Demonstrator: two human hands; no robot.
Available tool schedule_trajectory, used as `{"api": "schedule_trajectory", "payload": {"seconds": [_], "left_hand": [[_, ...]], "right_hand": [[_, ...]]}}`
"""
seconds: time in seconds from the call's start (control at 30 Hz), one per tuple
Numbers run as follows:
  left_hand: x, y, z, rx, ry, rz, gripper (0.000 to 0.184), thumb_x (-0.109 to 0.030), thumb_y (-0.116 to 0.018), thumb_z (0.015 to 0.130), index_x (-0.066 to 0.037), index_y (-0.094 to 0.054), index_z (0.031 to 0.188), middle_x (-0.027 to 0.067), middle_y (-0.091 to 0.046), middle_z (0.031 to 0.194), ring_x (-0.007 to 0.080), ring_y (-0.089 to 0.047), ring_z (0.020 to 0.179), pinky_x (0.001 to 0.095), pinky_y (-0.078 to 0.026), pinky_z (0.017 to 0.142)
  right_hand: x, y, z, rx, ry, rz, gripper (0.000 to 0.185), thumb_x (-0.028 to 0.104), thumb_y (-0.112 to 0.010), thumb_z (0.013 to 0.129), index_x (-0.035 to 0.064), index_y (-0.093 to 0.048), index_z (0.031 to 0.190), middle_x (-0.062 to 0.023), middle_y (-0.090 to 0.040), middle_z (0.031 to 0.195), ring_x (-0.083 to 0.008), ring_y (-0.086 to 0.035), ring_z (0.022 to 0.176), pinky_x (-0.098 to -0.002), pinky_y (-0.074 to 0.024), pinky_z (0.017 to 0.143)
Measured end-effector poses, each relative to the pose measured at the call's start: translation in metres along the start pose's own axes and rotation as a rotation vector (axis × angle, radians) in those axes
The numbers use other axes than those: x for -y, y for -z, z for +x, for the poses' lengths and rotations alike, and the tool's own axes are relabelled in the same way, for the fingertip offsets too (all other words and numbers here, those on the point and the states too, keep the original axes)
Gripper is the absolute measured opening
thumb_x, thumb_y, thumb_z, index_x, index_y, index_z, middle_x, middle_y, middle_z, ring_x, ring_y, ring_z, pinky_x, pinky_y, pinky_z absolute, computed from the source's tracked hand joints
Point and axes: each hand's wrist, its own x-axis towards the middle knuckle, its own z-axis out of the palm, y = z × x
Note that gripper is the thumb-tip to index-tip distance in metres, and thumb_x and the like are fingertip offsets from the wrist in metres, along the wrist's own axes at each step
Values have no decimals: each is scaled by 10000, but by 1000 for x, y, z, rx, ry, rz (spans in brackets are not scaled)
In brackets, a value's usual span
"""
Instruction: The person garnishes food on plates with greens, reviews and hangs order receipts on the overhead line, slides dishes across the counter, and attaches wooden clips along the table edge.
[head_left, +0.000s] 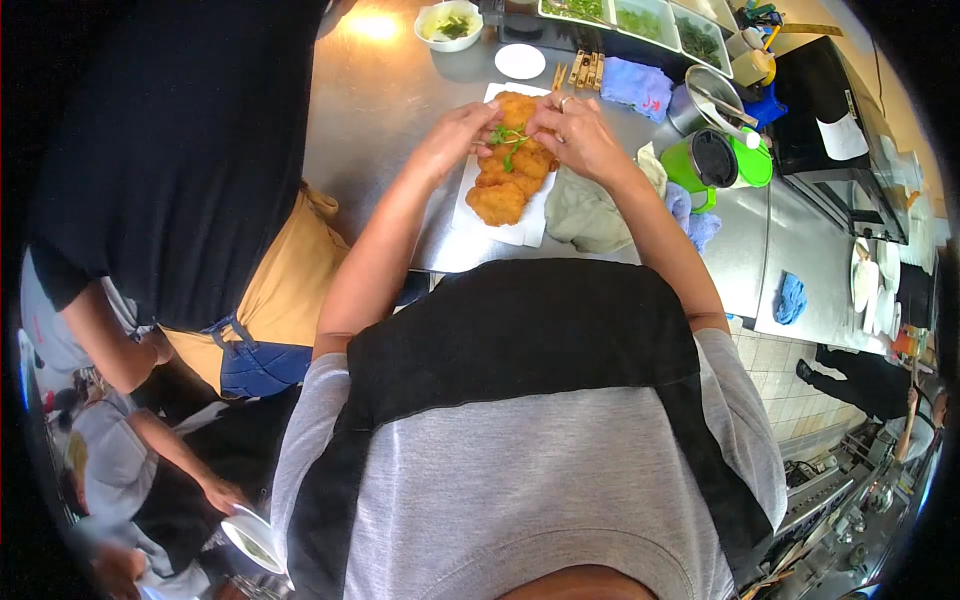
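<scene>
Several golden-brown fried pieces [497, 203] lie in a row on a white rectangular plate [470, 212]. Green sprigs [512, 137] rest on top of them, between my two hands. My left hand [468, 132] is over the plate's left side, its fingertips drawn together at the leaves; whether it grips any is too small to tell. From the right, my right hand [575, 132], with a ring on one finger, pinches a thin green stem above the food. A pale crumpled cloth [588, 212] lies beside the plate, under my right forearm.
A white bowl [448, 27], a small white dish [520, 62], wooden clips [586, 70] and a blue cloth [637, 88] are behind the plate. Trays of greens [640, 22] stand farther back. At right are a metal pot [707, 98] and green containers [700, 158]. A co-worker [190, 150] stands close at left.
</scene>
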Motion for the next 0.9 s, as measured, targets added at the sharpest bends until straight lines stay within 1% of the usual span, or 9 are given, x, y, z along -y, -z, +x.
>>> {"api": "schedule_trajectory", "payload": {"seconds": [0.27,0.37,0.47,0.53,0.6,0.67,0.73,0.77,0.9], "left_hand": [[5,7,-13,-109,-101,-29,479,-416,-497,915,7,-576,1126,92,-590,1058,167,-554,964,299,-464,811],[2,0,-33,-345,-234,68,399,-351,-526,917,-9,-594,1110,77,-605,1055,157,-572,913,292,-467,783],[-2,-26,-64,-408,-374,350,311,-285,-559,907,-39,-617,1087,76,-620,1029,149,-587,880,289,-472,753],[-13,-54,-82,-41,-338,350,263,-250,-592,886,-62,-639,1063,103,-636,982,190,-617,853,313,-489,762],[17,-84,-70,233,-632,718,329,-244,-618,854,-48,-601,1117,138,-597,1105,255,-589,1005,339,-494,813],[45,-119,-54,254,-909,869,396,-221,-643,791,-2,-566,1111,129,-555,1145,328,-549,1015,385,-487,844],[67,-133,-44,273,-949,1030,435,-202,-629,787,-1,-529,1160,113,-529,1127,309,-523,1030,370,-502,813],[75,-136,-39,280,-967,1112,457,-193,-621,785,-1,-511,1184,105,-515,1118,300,-510,1037,362,-510,798],[73,-139,-44,240,-947,1128,243,-123,-567,743,-14,-554,960,88,-506,924,271,-536,912,350,-515,730]], "right_hand": [[15,12,-7,12,-10,-106,128,145,-677,753,122,-681,878,-43,-584,956,-211,-563,905,-352,-362,782],[15,18,-15,-24,-22,-123,155,157,-672,762,125,-687,913,-50,-587,965,-220,-566,906,-353,-375,779],[14,30,-33,-56,-161,-127,205,166,-668,770,120,-675,969,-73,-589,983,-256,-577,916,-378,-415,780],[22,42,-55,-35,-325,-130,268,176,-668,772,120,-651,1034,-93,-588,993,-287,-584,925,-408,-446,778],[26,42,-81,17,-444,-181,319,178,-675,758,116,-623,1067,-111,-591,994,-303,-591,931,-422,-469,770],[20,35,-104,42,-484,-197,355,168,-682,747,111,-600,1088,-127,-591,994,-316,-596,929,-424,-486,760],[13,28,-121,42,-455,-178,374,148,-686,738,105,-582,1095,-140,-588,991,-326,-602,919,-414,-495,749],[13,28,-123,6,-481,-156,311,126,-690,730,89,-591,1022,-140,-588,976,-334,-609,870,-400,-497,716],[3,18,-133,-53,-442,-138,240,113,-672,743,77,-591,966,-142,-585,935,-340,-606,820,-417,-489,691]]}}
